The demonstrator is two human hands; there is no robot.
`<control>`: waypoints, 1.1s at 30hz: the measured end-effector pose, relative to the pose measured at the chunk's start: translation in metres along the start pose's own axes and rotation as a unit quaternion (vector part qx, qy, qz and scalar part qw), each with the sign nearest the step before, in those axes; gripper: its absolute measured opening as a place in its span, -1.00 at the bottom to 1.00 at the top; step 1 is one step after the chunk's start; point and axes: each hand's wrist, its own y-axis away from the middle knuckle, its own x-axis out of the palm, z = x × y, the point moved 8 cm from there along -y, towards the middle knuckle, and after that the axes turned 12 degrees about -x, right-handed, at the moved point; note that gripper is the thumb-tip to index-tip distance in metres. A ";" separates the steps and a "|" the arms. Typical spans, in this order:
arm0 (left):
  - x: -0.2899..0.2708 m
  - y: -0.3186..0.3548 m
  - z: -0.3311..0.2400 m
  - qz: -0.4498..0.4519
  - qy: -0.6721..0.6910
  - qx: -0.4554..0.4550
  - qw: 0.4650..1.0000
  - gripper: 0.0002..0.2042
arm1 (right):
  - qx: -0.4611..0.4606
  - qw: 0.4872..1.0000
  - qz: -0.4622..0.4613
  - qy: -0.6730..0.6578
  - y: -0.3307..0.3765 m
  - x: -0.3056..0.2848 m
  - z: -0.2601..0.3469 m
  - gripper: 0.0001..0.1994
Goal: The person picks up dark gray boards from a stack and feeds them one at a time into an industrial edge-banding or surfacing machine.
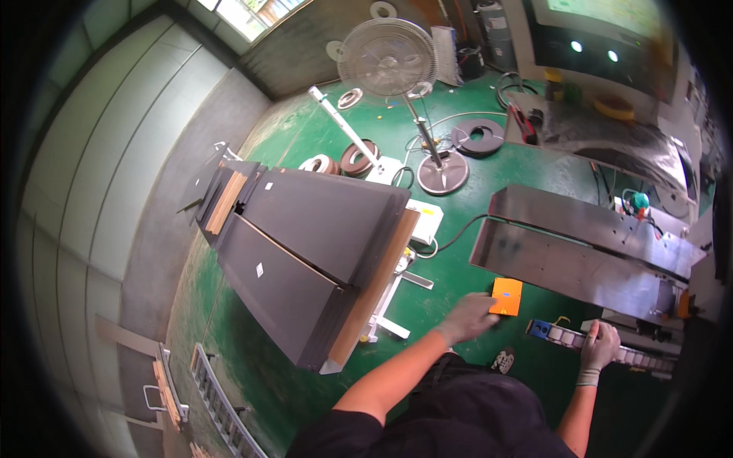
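Gripping is seen at both gloved hands: a small flat orange rectangular block (506, 296) is pinched by the left hand (467, 318), while the right hand (599, 345) is closed over a roller conveyor rail (569, 337). Beyond, a grey steel machine bed (565, 259) edges close; stacked dark boards (305, 252) crowd leftward, so the block is best kept level over open green floor (443, 298).

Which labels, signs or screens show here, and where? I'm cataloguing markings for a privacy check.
Small white label: a rectangle on the near dark panel of the stack.
Second white label: a small patch on the far dark panel's top end.
Large screen or board: upper right wall, dark frame, pale green face with two bright spots.
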 end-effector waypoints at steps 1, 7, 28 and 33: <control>-0.005 0.015 0.046 -0.068 0.021 -0.046 0.996 -0.51 | -0.015 1.000 -0.001 -0.012 -0.002 0.004 0.009 -0.65; -0.101 0.102 0.241 -0.365 0.015 -0.178 0.914 -0.65 | 0.038 0.997 0.055 0.027 -0.006 0.017 -0.012 -0.59; -0.108 0.055 0.251 -0.021 -0.049 -0.206 0.977 -0.04 | 0.089 0.690 0.440 -0.568 -0.047 0.280 0.465 -0.52; -0.060 0.130 0.223 -0.069 0.489 -0.023 0.869 -0.45 | 0.178 0.572 0.389 -0.700 -0.021 0.380 0.487 -0.53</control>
